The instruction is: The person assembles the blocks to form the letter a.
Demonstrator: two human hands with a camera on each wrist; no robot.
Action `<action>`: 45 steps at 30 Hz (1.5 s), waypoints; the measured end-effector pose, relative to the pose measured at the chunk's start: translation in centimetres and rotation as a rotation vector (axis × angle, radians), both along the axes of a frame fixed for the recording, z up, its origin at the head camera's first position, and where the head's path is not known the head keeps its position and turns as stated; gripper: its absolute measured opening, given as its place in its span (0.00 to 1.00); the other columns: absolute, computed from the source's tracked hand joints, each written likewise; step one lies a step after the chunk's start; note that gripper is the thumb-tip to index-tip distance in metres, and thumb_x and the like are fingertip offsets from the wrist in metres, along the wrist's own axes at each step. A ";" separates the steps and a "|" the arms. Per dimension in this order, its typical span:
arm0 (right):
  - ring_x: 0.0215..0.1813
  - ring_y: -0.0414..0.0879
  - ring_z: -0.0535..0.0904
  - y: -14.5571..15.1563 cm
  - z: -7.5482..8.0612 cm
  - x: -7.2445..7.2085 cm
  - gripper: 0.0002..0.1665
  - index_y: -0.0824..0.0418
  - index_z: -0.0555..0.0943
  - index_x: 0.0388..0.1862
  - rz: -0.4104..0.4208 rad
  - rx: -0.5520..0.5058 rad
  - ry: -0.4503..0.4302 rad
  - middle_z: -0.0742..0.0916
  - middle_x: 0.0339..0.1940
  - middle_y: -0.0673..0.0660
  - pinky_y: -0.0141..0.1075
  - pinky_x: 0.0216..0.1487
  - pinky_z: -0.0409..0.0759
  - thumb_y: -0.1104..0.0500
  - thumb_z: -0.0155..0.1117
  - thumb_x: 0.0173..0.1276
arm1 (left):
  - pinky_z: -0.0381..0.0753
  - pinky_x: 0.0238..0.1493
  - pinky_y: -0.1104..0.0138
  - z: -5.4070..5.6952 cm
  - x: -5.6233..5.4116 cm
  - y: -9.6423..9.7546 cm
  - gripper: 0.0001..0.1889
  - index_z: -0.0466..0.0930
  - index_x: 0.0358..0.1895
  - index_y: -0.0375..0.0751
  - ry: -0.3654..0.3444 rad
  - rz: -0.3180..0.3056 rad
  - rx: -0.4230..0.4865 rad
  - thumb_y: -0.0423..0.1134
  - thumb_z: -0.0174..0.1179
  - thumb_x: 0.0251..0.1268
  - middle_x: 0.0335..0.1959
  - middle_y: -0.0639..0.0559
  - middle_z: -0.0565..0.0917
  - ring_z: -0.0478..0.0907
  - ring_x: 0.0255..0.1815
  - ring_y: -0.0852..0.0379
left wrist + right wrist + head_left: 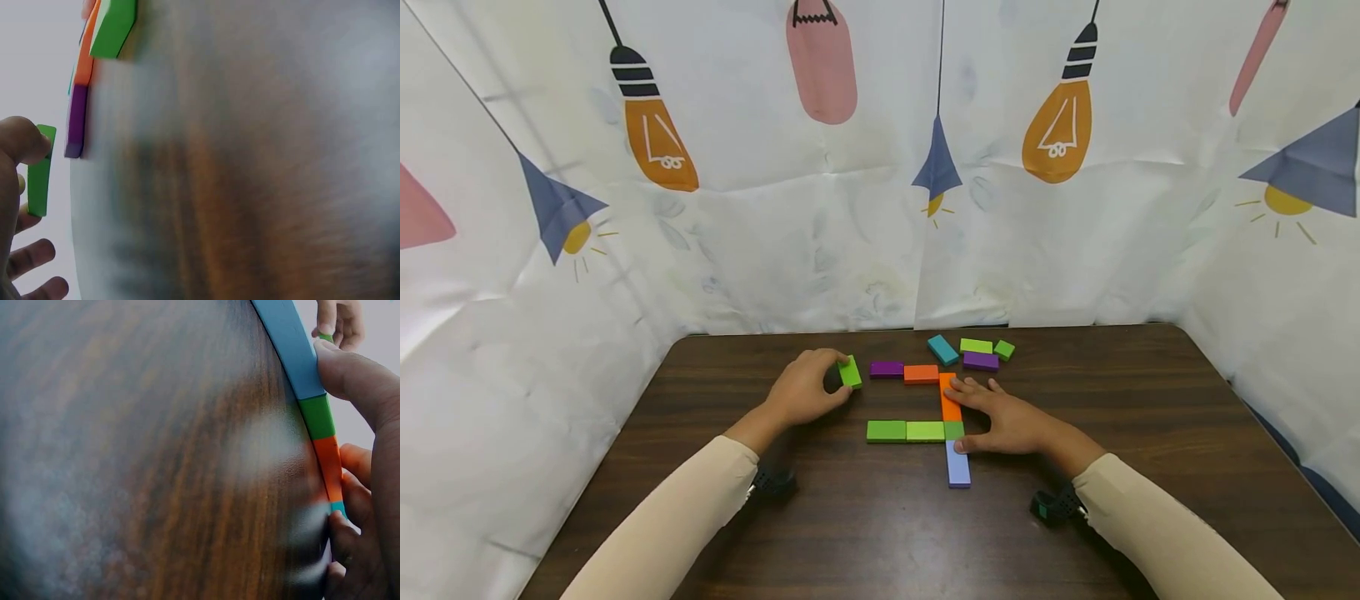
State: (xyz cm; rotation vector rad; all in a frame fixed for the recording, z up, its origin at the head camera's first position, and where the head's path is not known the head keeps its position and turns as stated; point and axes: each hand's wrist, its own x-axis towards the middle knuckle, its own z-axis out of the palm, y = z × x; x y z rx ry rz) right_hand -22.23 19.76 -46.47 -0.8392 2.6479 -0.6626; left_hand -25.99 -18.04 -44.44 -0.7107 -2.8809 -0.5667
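My left hand [805, 387] pinches a green block [41, 178] between thumb and fingers, left of a row of blocks. My right hand [1011, 419] lies spread over the right side of the layout. Its fingertips touch the upright orange block [950, 400], and its thumb rests at the top of the light blue block [958, 467]. Between those two sits a small green block [953, 431]. A light green block [925, 432] and another green block [886, 432] extend leftward from it. Above them, a purple block [887, 370] adjoins an orange-red block [921, 374].
Behind the right hand lie a teal block [943, 350], a lime block [976, 345], a second purple block [981, 361] and a small green cube [1003, 350]. The dark wooden table [880, 542] ends at a patterned white cloth [865, 250] at the back.
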 end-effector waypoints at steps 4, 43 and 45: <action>0.84 0.50 0.46 0.0 0.0 0.0 0.60 0.44 0.57 0.84 0.008 -0.016 0.003 0.57 0.84 0.45 0.56 0.80 0.39 0.23 0.65 0.60 | 0.74 0.63 0.47 -0.2 1.3 0.1 0.24 0.80 0.62 0.44 -0.004 -0.048 0.018 0.49 0.68 0.66 0.61 0.50 0.82 0.74 0.66 0.43; 0.84 0.51 0.47 0.0 -0.2 0.1 0.60 0.47 0.57 0.84 0.031 -0.043 0.025 0.58 0.84 0.47 0.56 0.80 0.38 0.24 0.65 0.61 | 0.72 0.65 0.46 -0.9 7.4 -0.6 0.25 0.81 0.61 0.45 -0.053 -0.155 0.082 0.49 0.72 0.62 0.58 0.54 0.82 0.74 0.64 0.48; 0.84 0.50 0.47 0.0 -0.2 0.0 0.60 0.47 0.57 0.84 0.029 -0.042 0.022 0.58 0.84 0.47 0.56 0.80 0.37 0.24 0.65 0.61 | 0.72 0.65 0.46 -0.9 7.6 -0.7 0.25 0.81 0.60 0.46 -0.055 -0.155 0.080 0.49 0.72 0.62 0.58 0.55 0.82 0.74 0.64 0.49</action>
